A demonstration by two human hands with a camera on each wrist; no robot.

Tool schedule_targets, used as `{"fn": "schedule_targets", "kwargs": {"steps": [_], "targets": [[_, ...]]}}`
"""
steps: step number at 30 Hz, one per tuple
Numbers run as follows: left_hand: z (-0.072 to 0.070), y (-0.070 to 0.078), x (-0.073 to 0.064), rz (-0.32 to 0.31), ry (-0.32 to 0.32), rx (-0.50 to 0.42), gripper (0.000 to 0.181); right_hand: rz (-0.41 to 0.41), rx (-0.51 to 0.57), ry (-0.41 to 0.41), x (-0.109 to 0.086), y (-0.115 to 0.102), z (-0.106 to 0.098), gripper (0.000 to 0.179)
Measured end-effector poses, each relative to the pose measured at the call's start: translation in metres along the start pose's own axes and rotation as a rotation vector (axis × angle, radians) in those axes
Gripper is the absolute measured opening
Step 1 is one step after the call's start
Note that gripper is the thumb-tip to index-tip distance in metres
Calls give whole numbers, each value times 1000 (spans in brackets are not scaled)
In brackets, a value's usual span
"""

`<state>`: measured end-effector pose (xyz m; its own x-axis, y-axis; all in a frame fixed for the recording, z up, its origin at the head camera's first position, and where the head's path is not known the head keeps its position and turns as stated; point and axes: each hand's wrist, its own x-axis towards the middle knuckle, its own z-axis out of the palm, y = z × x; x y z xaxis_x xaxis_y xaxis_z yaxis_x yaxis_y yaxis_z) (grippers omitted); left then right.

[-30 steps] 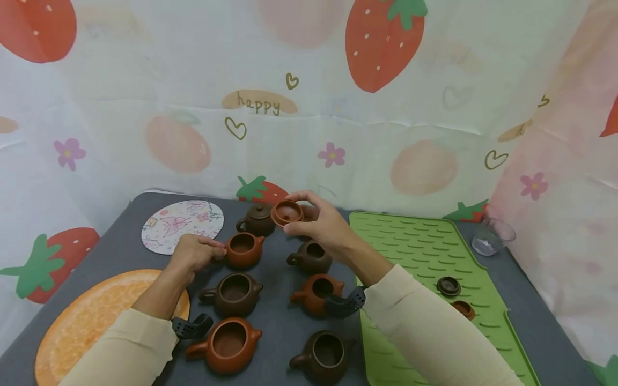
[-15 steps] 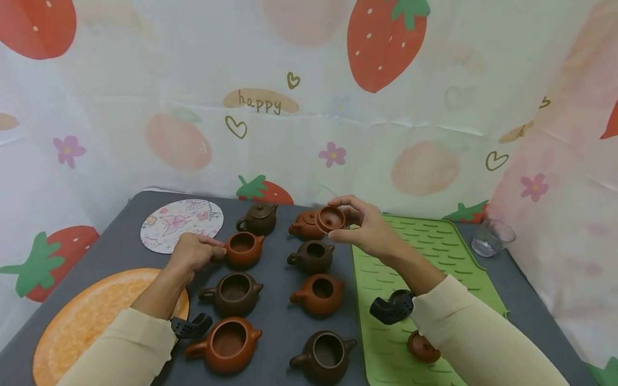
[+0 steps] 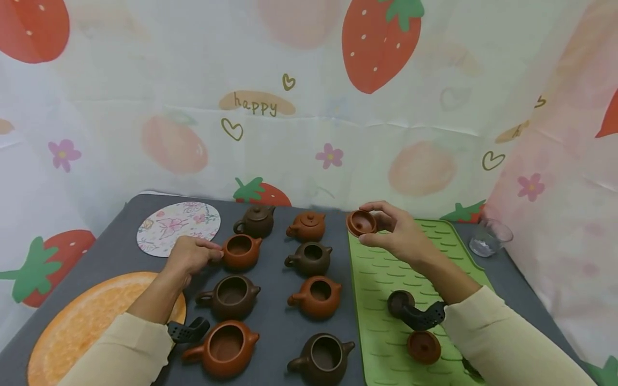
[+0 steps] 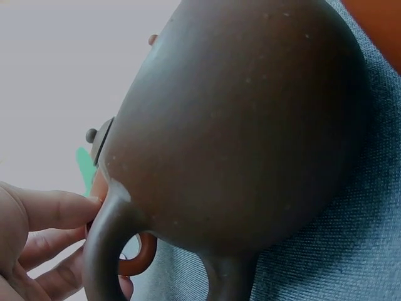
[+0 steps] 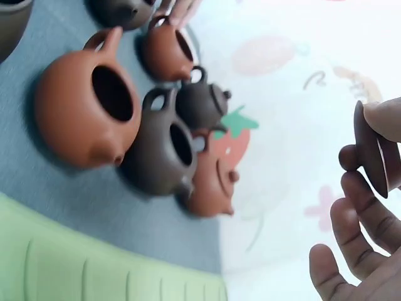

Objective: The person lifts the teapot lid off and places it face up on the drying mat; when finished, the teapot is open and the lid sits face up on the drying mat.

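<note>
The right hand (image 3: 401, 230) holds a reddish lid (image 3: 361, 222) between thumb and fingers, just above the far left corner of a green mat (image 3: 376, 284). The left hand (image 3: 190, 254) pinches the handle of an open reddish teapot (image 3: 241, 252), second from the back in the left row. The head view shows the lid's hollow underside; the right wrist view, from the other side, shows its round knob (image 5: 348, 158). In the left wrist view, a dark teapot (image 4: 238, 138) fills the foreground and hides most of the reddish one, but fingertips show at the handle.

Eight teapots stand on the grey surface (image 3: 276, 327) in two rows of four, four dark and four reddish. Two wear lids, one dark (image 3: 256, 221) and one reddish (image 3: 308, 227), both at the back; six are open. On the mat lie a dark lid (image 3: 399, 303), partly hidden by the wrist camera, and another reddish lid (image 3: 425, 347); a dark shape by the right sleeve (image 3: 516, 338) is too covered to tell. Farther out are two round mats, one orange (image 3: 101, 321) and one white and patterned (image 3: 176, 228), and one clear glass (image 3: 487, 241).
</note>
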<state>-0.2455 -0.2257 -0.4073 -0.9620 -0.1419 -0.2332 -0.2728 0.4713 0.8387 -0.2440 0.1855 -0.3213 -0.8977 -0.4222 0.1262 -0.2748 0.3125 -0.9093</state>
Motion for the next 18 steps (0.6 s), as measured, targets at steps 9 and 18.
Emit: {"fn": "schedule_targets", "kwargs": {"steps": [9,18], "targets": [[0,0,0,-4,-8,-22,21,62,-50,34,-10,18,-17,54],[2,-1,1,-14,-12,-32,22,131,-120,40,-17,35,-32,54]]}}
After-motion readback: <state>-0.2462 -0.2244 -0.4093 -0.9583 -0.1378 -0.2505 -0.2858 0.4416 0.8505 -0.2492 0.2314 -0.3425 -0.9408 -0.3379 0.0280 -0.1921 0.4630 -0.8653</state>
